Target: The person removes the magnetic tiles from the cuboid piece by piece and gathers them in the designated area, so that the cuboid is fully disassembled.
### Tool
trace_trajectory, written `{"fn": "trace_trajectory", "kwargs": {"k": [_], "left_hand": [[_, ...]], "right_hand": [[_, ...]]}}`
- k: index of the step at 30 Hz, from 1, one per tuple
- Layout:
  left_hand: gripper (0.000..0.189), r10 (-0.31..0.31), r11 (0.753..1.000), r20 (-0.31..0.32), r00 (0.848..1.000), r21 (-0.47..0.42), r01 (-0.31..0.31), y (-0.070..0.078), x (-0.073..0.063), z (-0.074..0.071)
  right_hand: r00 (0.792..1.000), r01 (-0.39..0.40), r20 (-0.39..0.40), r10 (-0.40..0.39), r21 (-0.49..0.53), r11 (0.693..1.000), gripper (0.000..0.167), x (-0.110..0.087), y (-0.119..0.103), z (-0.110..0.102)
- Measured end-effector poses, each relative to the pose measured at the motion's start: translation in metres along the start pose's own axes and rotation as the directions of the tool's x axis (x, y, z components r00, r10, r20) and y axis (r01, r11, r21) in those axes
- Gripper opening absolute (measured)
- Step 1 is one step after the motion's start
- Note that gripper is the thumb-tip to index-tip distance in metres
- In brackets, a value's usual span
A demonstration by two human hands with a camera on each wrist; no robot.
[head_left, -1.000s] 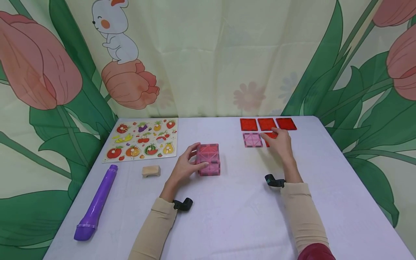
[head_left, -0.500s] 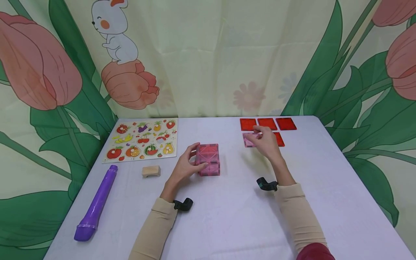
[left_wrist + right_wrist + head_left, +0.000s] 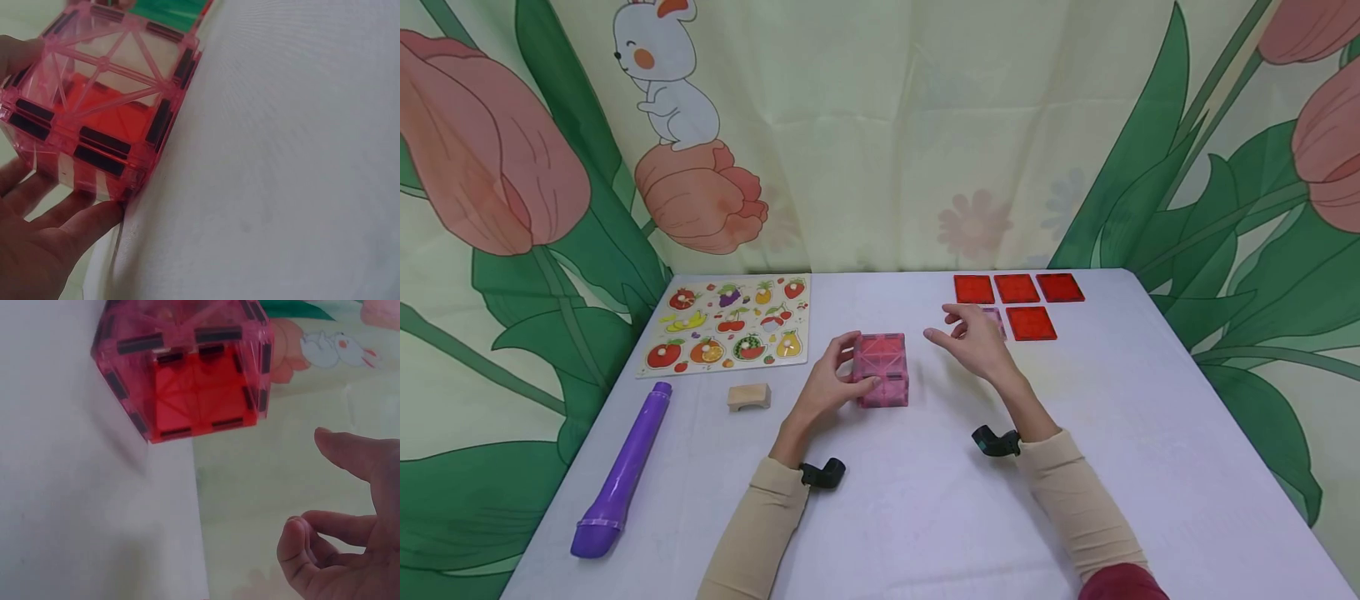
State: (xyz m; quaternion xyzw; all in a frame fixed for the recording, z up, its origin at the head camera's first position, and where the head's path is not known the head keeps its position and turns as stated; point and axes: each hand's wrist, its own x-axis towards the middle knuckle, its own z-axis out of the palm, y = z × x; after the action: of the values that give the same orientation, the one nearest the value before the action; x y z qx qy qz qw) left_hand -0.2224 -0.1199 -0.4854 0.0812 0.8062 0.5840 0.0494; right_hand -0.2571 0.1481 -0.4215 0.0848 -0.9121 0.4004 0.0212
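Note:
A box of translucent pink magnetic tiles (image 3: 883, 354) stands mid-table, with dark magnet strips along its edges. My left hand (image 3: 829, 385) grips its left side, thumb near the front and fingers behind. In the left wrist view, fingers (image 3: 87, 226) lie along a lower edge of the box. Through the pink walls a red tile (image 3: 203, 394) shows in the right wrist view. My right hand (image 3: 976, 340) holds nothing, right of the box, thumb and fingers apart and bent. It covers most of a loose pink tile (image 3: 996, 320).
Several red tiles (image 3: 1017, 288) lie in rows at the back right. At the back left is a fruit puzzle board (image 3: 722, 323). A small wooden arch block (image 3: 749, 396) sits in front of it, and a purple toy microphone (image 3: 623, 471) lies along the left edge.
My right hand has come left from the red tiles, past the loose pink tile, toward the box. The left hand and the box stay in place.

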Motion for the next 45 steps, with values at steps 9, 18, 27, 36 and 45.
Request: {"fn": "trace_trajectory", "kwargs": {"k": [9,18,27,36,45], "left_hand": [[0.086,-0.006,1.0,0.004,1.0,-0.007,0.006,0.0,0.0,0.0],[0.086,-0.006,1.0,0.006,1.0,0.0,0.006,0.001,0.0,0.0],[0.086,-0.006,1.0,0.012,1.0,-0.002,0.006,-0.001,0.0,-0.001],[0.086,-0.019,1.0,0.012,1.0,-0.008,0.019,0.0,0.0,-0.002],[0.086,-0.014,1.0,0.005,1.0,-0.007,0.014,0.001,0.0,-0.002]], "right_hand": [[0.994,0.059,0.092,-0.059,0.005,0.998,0.065,-0.009,-0.015,0.02],[0.984,0.045,0.169,-0.054,0.06,0.997,0.058,-0.014,-0.021,0.036],[0.983,0.025,0.179,-0.045,0.113,0.993,0.062,-0.015,-0.023,0.042],[0.987,0.011,0.16,-0.032,0.133,0.991,0.064,-0.017,-0.024,0.045],[0.989,0.002,0.148,-0.024,0.149,0.989,0.063,-0.02,-0.028,0.047]]}}
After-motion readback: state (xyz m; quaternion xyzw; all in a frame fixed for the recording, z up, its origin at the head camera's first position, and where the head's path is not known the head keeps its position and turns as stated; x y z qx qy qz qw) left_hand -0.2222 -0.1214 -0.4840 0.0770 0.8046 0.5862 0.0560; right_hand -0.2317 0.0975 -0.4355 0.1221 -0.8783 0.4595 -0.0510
